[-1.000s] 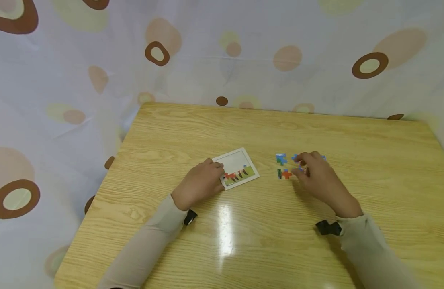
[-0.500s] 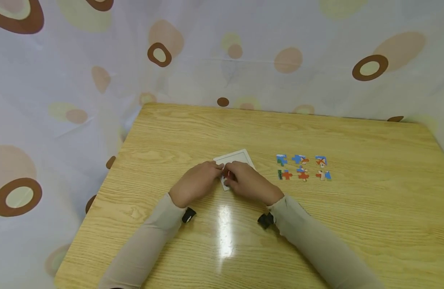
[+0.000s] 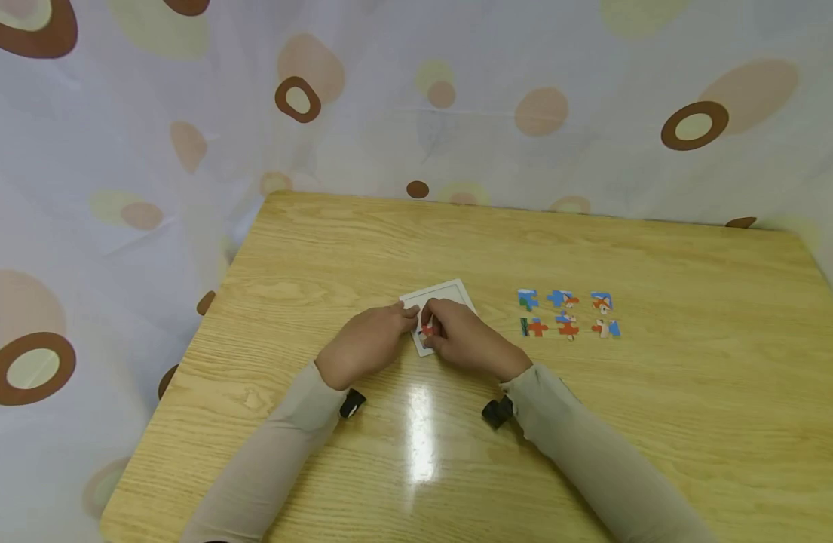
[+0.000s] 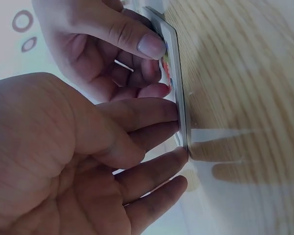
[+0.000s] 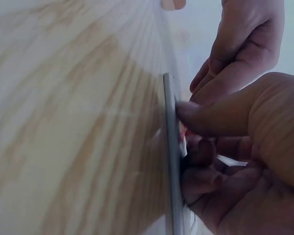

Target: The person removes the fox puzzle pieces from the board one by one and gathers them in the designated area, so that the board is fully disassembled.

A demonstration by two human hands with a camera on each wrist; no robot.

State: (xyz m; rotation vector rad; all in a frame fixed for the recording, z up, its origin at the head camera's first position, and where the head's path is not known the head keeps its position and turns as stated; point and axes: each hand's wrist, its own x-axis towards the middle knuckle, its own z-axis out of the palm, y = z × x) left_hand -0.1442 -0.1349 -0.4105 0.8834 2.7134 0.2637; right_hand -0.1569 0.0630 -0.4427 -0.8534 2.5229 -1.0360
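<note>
A white-rimmed puzzle tray [image 3: 450, 289] lies tilted on the table, its lower part filled with picture. My left hand [image 3: 370, 341] rests at its left side; in the left wrist view, the extended fingers [image 4: 159, 111] touch its rim. Over the lower left of the tray my right hand [image 3: 472, 339] bends its thumb and fingers together around a small red puzzle piece [image 3: 427, 330], mostly hidden. The right wrist view has the right thumb [image 5: 206, 117] and curled fingers right at the tray surface, with a bit of red between them.
Several loose puzzle pieces [image 3: 568, 327], blue and orange with fox parts, lie in two rows right of the tray on the wooden table [image 3: 660, 422]. A spotted white curtain [image 3: 484, 128] hangs behind the table and along its left side.
My right hand has moved left from the loose pieces to the tray, uncovering those pieces. Over the last half second it shifts only slightly there. The left hand stays at the tray's side.
</note>
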